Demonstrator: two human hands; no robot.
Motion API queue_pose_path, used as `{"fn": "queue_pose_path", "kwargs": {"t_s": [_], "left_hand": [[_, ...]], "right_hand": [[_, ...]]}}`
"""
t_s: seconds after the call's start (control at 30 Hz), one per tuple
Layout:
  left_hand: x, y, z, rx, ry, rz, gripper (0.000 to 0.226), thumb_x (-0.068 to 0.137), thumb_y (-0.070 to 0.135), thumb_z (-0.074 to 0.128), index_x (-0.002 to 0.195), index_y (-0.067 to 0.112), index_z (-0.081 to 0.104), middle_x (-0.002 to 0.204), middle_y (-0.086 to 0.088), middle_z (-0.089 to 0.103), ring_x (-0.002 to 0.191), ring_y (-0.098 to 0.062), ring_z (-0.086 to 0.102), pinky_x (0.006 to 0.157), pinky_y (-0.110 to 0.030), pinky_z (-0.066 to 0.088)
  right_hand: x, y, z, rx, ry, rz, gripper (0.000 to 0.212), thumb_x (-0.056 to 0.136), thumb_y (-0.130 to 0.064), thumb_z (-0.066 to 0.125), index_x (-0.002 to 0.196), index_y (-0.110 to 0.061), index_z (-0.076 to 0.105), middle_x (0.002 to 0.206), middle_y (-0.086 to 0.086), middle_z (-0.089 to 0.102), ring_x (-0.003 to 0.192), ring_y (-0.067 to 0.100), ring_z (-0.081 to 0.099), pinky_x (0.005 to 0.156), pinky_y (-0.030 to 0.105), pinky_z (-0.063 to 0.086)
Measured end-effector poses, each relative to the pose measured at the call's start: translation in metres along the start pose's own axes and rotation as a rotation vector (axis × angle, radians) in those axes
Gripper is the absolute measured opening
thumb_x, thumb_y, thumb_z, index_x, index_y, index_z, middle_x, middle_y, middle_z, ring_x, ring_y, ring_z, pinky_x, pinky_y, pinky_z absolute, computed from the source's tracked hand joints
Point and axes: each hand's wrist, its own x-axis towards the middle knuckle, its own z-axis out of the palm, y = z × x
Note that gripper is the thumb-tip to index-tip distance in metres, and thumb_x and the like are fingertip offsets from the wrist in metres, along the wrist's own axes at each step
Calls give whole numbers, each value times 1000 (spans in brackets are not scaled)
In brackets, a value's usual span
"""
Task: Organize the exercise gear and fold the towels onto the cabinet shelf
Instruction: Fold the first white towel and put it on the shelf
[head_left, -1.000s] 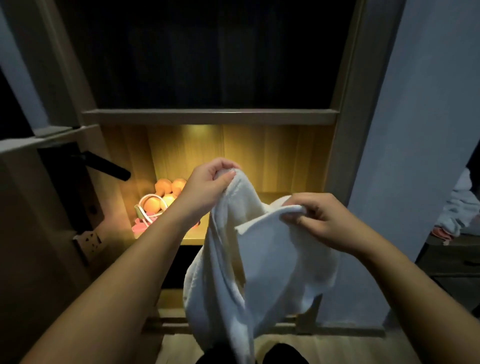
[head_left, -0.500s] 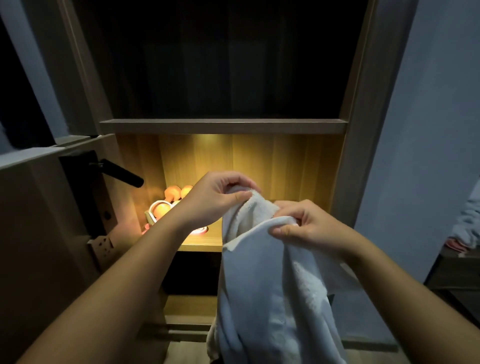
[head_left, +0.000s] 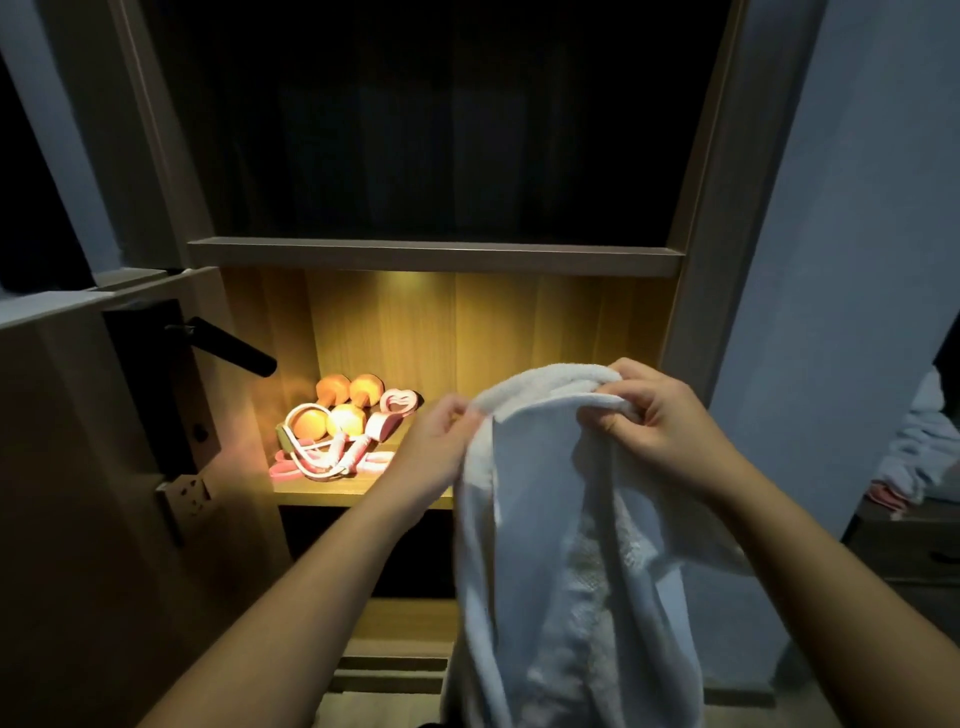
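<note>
White towel (head_left: 530, 499) hangs in loose folds before the lit shelf (head_left: 337, 492) holding orange dumbbells (head_left: 347, 419), pink bands (head_left: 291, 470).

Towel (head_left: 540, 519): top edge, bunched between close-set hands half a second ago, now stretches out between them. Left hand (head_left: 434, 447): shifts left and lower, pinches the edge's left end. Right hand (head_left: 657, 421): shifts right, grips the rolled right end. Exercise gear (head_left: 337, 431): earlier half hidden by the left forearm, now in full view.
</note>
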Motion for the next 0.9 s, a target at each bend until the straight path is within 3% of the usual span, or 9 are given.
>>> {"fn": "queue_pose_path", "kwargs": {"t_s": [0.1,0.23,0.3,0.37,0.43,0.5,0.63,0.77,0.9], "left_hand": [[18,25,-12,36,105,188,16,100,24,53,89,15,60,81,-5,59,75,-18,51,70,-34,39],[31,82,-15,334,-80,441,14,95,23,62,84,31,63,80,15,62,76,2,57,65,-11,45],[31,107,-7,468,-181,520,13,92,23,65,86,34,63,81,17,62,81,0,59,67,-11,49],[28,121,-4,502,-235,546,9,90,22,67,87,31,65,82,16,63,82,-1,60,69,-13,52],[24,121,-6,507,-260,514,7,90,22,67,86,28,67,81,12,64,80,-2,61,68,-14,53],[21,108,-7,478,-281,443,7,91,26,66,84,26,67,77,9,65,71,-2,60,61,-13,50],[15,52,-16,472,-216,246,13,92,24,64,79,22,65,76,1,66,66,-4,53,60,-22,42],[15,2,-29,644,-41,151,20,93,18,58,76,29,56,76,5,61,71,-10,53,58,-27,36],[29,-14,-43,599,180,0,16,89,16,61,77,25,57,80,1,63,76,-17,57,56,-26,37]], "right_hand": [[0,-1,-10,-2,-134,10,11,89,-20,67,85,-27,75,110,-12,56,104,2,53,86,27,50],[7,-12,-17,10,-192,-82,14,90,-31,65,83,-39,74,137,-42,32,137,-11,25,109,25,28],[13,-20,-20,83,-208,-91,15,91,-31,64,91,-41,75,138,-39,37,136,-9,29,107,23,33],[19,-24,-21,165,-246,-71,16,93,-26,62,102,-26,76,126,-20,55,120,4,51,96,32,53],[18,-25,-17,179,-203,-69,16,93,-20,62,100,-15,75,103,-5,63,99,14,61,84,40,58],[15,-22,-12,169,-121,-83,14,93,-17,63,96,-13,75,93,-1,62,90,17,61,77,40,57],[11,-12,-8,183,-41,-58,13,93,-18,62,94,-20,74,92,-6,62,90,13,59,71,29,56],[6,-3,-10,207,59,-10,14,94,-18,60,96,-22,74,91,-14,63,90,5,59,67,17,52],[9,5,-18,170,216,31,14,93,-12,62,96,-21,73,95,-11,65,88,8,60,63,13,49]]}}
